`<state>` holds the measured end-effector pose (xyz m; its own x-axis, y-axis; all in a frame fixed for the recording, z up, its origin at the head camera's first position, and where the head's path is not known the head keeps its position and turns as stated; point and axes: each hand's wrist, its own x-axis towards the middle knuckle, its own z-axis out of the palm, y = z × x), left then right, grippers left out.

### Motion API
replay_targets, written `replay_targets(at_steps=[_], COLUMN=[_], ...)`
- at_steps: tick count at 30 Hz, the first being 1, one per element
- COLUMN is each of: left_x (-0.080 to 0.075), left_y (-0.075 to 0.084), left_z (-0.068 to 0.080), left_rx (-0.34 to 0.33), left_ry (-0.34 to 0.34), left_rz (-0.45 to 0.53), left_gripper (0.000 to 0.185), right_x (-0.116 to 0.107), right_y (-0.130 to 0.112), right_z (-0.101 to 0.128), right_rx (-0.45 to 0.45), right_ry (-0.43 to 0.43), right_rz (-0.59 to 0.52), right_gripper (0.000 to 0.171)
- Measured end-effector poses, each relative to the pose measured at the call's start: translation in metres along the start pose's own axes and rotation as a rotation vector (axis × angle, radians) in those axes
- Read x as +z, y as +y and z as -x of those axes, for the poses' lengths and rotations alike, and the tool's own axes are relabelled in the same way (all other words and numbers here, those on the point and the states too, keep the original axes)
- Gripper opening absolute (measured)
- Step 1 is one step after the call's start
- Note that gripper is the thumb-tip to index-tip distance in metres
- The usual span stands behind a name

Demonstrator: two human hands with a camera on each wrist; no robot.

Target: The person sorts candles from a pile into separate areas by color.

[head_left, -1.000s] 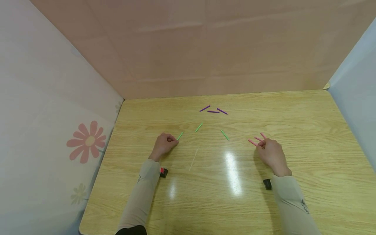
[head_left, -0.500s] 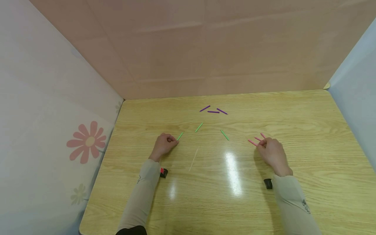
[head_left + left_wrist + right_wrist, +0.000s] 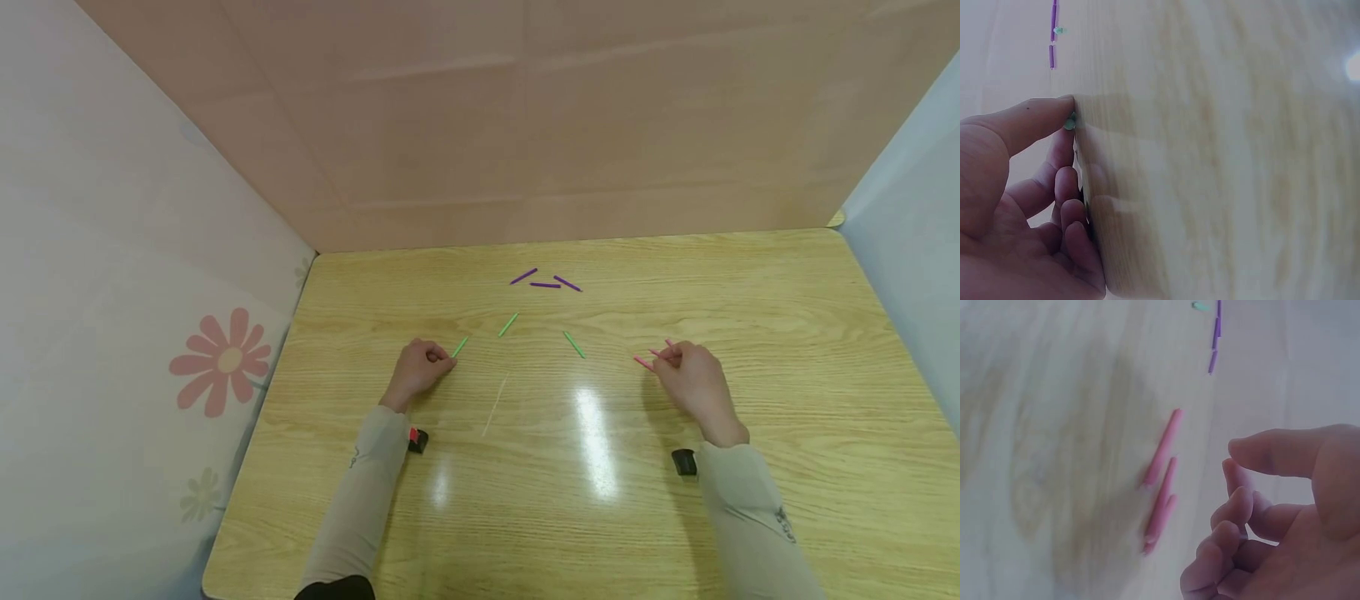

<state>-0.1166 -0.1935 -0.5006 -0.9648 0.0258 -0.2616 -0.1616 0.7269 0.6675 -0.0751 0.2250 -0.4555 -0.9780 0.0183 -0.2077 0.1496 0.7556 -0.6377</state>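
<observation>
My left hand (image 3: 431, 360) rests on the wooden table (image 3: 787, 350) with its fingers curled. Thumb and forefinger meet at the near end of a green stick (image 3: 460, 347); in the left wrist view that green end (image 3: 1070, 122) shows just at the thumb tip of the left hand (image 3: 1054, 134). My right hand (image 3: 678, 358) hovers over three pink sticks (image 3: 643, 362) and partly hides them. In the right wrist view the pink sticks (image 3: 1161, 464) lie flat on the table, and the right hand (image 3: 1235, 469) holds nothing, fingers loosely curved and thumb apart.
Two more green sticks (image 3: 508, 324) (image 3: 573, 344) lie in the middle. Three purple sticks (image 3: 545, 282) lie farther back. A pale thin stick (image 3: 495, 404) lies between my arms. Panels close off the left, the back (image 3: 525, 150) and the right.
My right hand has slid a little forward over the pink sticks. The left hand and the other sticks have not moved.
</observation>
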Motion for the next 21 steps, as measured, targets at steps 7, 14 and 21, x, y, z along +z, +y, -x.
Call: replay_targets(at_steps=[7,14,21], left_x=[-0.001,-0.001,0.0], left_y=[0.002,0.002,0.001], left_z=[0.001,0.0,0.0], left_rx=[-0.003,-0.004,-0.007], left_ry=[0.003,0.003,0.003], left_rz=[-0.004,0.0,0.007], left_gripper=[0.02,0.02,0.02], right_x=[-0.002,0.0,0.012], right_y=[-0.009,-0.019,-0.026], right_z=[-0.001,-0.002,-0.007], right_rx=[-0.036,-0.079,-0.126], right_ry=[0.045,0.08,0.064], right_rz=[-0.017,-0.064,-0.15], right_gripper=[0.034,0.033,0.034])
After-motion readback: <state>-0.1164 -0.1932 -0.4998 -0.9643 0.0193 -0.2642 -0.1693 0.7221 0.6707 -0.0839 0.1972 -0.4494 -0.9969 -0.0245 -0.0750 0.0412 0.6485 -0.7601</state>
